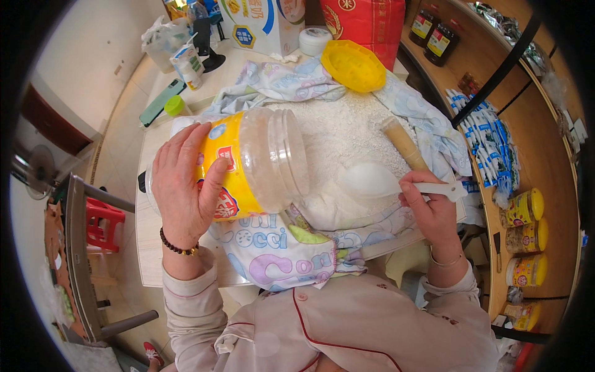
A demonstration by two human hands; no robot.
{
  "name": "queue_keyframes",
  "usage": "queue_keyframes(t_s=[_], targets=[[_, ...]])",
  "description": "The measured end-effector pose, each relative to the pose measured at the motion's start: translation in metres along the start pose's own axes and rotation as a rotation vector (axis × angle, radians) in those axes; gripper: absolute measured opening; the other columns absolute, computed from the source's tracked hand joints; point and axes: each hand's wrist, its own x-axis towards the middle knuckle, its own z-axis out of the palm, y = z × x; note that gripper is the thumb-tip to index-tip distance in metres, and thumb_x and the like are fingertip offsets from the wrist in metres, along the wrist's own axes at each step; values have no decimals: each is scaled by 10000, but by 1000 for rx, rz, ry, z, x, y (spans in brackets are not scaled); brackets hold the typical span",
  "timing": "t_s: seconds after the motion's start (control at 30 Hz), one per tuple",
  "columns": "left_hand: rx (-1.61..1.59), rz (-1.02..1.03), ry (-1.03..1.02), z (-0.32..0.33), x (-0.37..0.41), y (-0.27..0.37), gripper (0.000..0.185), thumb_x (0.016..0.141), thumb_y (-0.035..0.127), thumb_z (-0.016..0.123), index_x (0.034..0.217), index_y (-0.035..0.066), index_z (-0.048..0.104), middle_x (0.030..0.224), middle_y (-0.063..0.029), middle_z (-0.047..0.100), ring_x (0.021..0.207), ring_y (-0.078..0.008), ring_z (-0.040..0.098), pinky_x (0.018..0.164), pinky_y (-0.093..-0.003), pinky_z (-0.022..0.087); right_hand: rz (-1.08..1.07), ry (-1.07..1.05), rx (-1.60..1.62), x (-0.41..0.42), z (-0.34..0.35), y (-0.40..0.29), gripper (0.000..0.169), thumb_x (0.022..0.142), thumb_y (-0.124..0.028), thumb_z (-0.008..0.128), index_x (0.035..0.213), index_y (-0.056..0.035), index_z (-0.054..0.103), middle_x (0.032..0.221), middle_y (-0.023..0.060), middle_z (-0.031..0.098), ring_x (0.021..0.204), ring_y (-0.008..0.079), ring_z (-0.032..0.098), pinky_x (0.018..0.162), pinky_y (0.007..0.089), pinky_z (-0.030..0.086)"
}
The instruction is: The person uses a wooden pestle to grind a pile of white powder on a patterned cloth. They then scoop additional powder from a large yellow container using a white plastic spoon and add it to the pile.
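My left hand [183, 181] grips a clear plastic jar [267, 160] with a yellow wrap label, tipped on its side. The jar's wide mouth faces right, towards a mound of white, crumbly powder [344, 125] spread on a printed cloth [279, 251]. White residue clouds the jar's inner wall. Between the fingers of my right hand [430, 207] is the handle of a white plastic scoop [372, 180], its bowl low over the powder. A short wooden rolling pin [404, 142] lies on the powder's right side, just beyond my right hand.
At the powder's far edge sits a yellow faceted plastic bowl [354, 66]. Behind stand a white round tub [315, 42], a red bag [367, 28] and a carton [265, 23]. A phone [162, 102] and a green-capped container [175, 106] lie left. Wooden shelves [534, 153] hold several jars at right.
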Motion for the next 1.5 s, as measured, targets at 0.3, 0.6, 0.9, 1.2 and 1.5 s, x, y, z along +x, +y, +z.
queue_keyframes(t_s=[0.3,0.6,0.9,1.2,1.5], targets=[[0,-20,-13,1,0,-1,432,855,384,581,1126,47,595,1127,-146,597,1029,-313,557,921,-396,398,185,-10,160,0,14,6,143,901,-148,612,910,-5,600,680,13,581,600,58,527,531,194,419],[18,-17,-17,0,0,0,435,865,392,567,1130,48,593,1125,-144,598,1024,-311,559,917,-395,402,111,44,296,2,30,26,148,906,-139,601,957,1,597,773,35,605,671,76,582,605,200,476],[3,-6,-9,1,0,-1,423,856,378,580,1122,50,594,1117,-142,600,1015,-307,562,909,-396,407,-600,62,-85,19,36,-1,211,778,-71,720,944,-13,605,794,100,617,656,204,617,579,266,485],[16,-7,1,0,-1,0,418,844,361,594,1123,50,593,1127,-145,596,1016,-311,560,916,-396,399,-543,87,-241,16,23,-5,155,784,-89,713,886,-22,617,700,73,591,584,182,575,531,248,457],[6,-9,-2,1,-1,-1,426,846,373,592,1128,53,594,1126,-142,597,1023,-312,557,914,-401,399,181,-36,274,-2,26,10,141,890,-148,631,885,-11,601,680,13,575,596,62,533,534,194,430]])
